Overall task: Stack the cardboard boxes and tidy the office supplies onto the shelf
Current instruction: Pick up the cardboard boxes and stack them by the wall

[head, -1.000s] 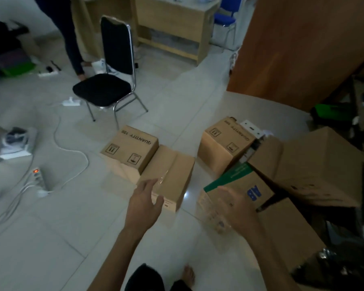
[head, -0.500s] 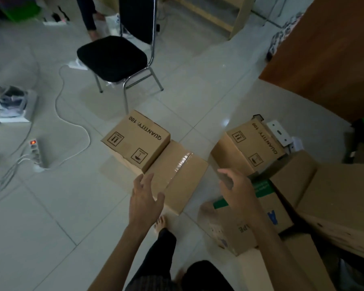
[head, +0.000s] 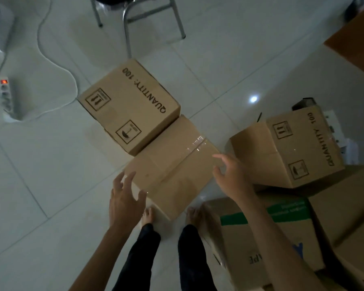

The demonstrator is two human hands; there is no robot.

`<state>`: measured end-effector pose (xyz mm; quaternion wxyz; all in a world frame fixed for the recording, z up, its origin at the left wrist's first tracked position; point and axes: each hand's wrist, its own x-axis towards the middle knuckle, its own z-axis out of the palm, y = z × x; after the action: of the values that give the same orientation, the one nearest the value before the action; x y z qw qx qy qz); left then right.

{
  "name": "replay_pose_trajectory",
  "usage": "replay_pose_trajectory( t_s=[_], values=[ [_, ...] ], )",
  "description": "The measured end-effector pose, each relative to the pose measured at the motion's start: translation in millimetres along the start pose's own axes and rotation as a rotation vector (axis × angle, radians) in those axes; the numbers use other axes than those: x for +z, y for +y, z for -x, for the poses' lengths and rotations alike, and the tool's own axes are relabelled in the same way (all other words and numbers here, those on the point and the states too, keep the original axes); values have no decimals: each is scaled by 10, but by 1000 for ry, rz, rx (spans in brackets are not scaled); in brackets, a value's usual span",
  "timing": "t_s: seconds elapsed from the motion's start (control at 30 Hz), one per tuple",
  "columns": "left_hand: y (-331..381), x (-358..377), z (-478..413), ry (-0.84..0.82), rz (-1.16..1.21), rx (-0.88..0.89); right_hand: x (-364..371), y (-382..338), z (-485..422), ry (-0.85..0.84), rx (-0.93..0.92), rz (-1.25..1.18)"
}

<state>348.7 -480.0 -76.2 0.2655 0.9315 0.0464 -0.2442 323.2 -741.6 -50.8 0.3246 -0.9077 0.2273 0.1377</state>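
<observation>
One glossy-taped rectangular cardboard box [head: 172, 164] between left hand [head: 124, 198], right hand [head: 233, 177].

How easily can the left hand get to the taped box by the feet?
Probably yes, easily: the left hand, open, is at the left corner of the taped box, and nothing lies between them.

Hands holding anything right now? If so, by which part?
Nothing is held. The left hand and right hand are open, fingers spread, at opposite sides of the taped cardboard box, gripping nothing.
</observation>
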Motion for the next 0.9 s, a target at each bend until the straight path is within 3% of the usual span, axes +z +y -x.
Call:
replay_pose_trajectory(
  t_s=[0.37, 0.5, 0.63, 0.9],
  values=[
    [-737, 1683, -871, 20, 76, -186, 1132, 1317, -1622, -127, -174, 177],
    [-903, 2160, -960, 65, -29, -242, 1430, 1659, -2062, -179, -44, 199],
    [-927, 2340, -950, 77, 25, -382, 1620, 1780, -2125, -222, 65, 112],
    [-1059, 2284, -885, 23, 241, -339, 1689, 1795, -1903, -250, 25, 276]
  ],
)
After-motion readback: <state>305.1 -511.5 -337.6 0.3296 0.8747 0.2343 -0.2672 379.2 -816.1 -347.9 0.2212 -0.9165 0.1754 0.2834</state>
